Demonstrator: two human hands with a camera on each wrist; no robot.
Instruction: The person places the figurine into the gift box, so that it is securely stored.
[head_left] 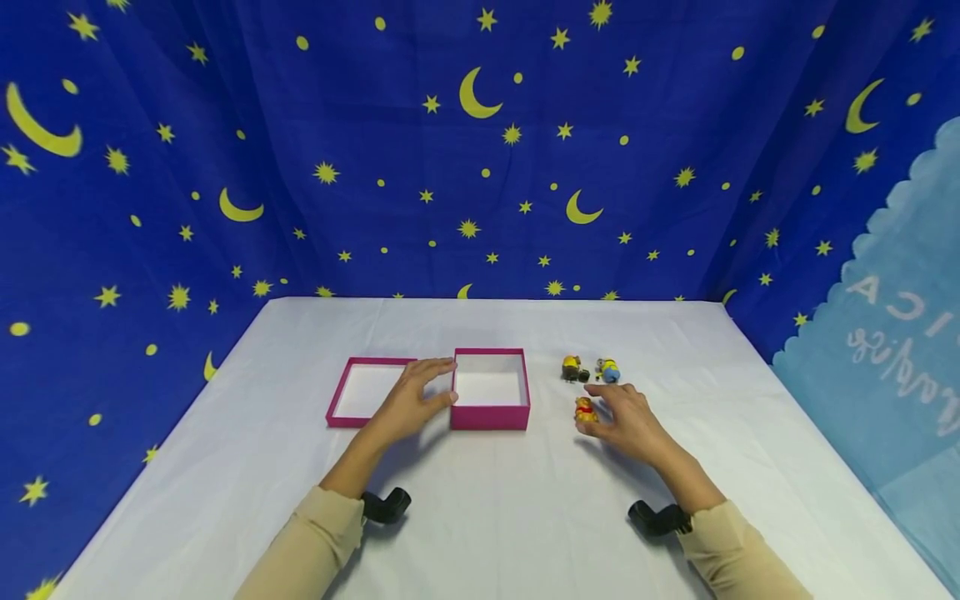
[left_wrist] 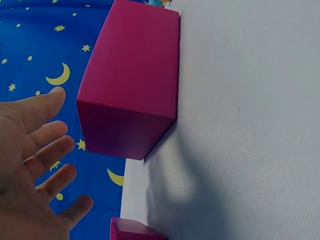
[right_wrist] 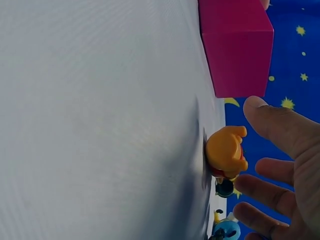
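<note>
A magenta box (head_left: 489, 418) with a white inside stands uncovered on the table. Beside its left wall my left hand (head_left: 411, 400) hovers, its fingers spread and holding nothing. Whether a fingertip touches the box rim I cannot tell. To the right, my right hand (head_left: 628, 423) reaches around a small yellow bear figurine (head_left: 585, 410) in a red shirt. In the right wrist view, the thumb and fingers stand apart around this bear (right_wrist: 224, 152) without gripping it. Just beyond are a yellow figurine with dark parts (head_left: 572, 368) and a yellow-and-blue minion figurine (head_left: 608, 371).
The box's shallow magenta lid (head_left: 347, 422) lies inside up, left of the box and partly behind my left hand. A white cloth covers the table (head_left: 480, 508). Blue star-and-moon curtains (head_left: 420, 150) enclose the back and sides. Black wrist-worn pieces (head_left: 387, 506) jut inward from both wrists.
</note>
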